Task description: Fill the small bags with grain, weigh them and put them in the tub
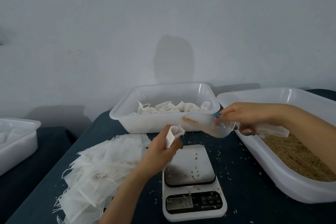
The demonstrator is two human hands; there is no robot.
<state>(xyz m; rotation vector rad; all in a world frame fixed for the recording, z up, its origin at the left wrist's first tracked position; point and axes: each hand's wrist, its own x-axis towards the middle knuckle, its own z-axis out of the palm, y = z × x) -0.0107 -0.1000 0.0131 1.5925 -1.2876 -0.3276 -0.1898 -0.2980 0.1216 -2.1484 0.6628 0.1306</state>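
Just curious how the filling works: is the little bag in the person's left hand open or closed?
Open. The small bag gapes at the top, pinched in the left hand, with the scoop tipped toward it.

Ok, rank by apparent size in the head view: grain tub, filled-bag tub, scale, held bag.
1. grain tub, though nearer and cropped, so its lead is unsure
2. filled-bag tub
3. scale
4. held bag
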